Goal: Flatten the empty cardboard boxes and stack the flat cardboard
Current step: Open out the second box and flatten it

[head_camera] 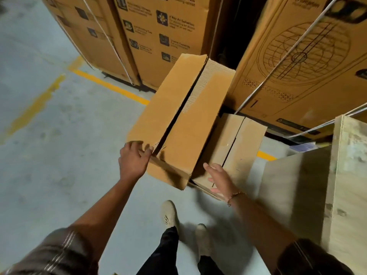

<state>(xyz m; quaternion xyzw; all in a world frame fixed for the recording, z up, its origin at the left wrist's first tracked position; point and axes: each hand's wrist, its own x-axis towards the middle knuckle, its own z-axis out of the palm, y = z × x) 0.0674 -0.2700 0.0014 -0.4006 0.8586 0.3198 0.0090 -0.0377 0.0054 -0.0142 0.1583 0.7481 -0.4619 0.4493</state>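
Grip: left hand [133, 160] curled over near edge of long box [178, 116]; right hand [218, 180] outstretched, uncurled, empty.

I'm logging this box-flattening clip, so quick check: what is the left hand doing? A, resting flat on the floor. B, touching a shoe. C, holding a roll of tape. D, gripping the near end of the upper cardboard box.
D: the left hand curls its fingers and thumb over the near-end edge of the upper cardboard box.
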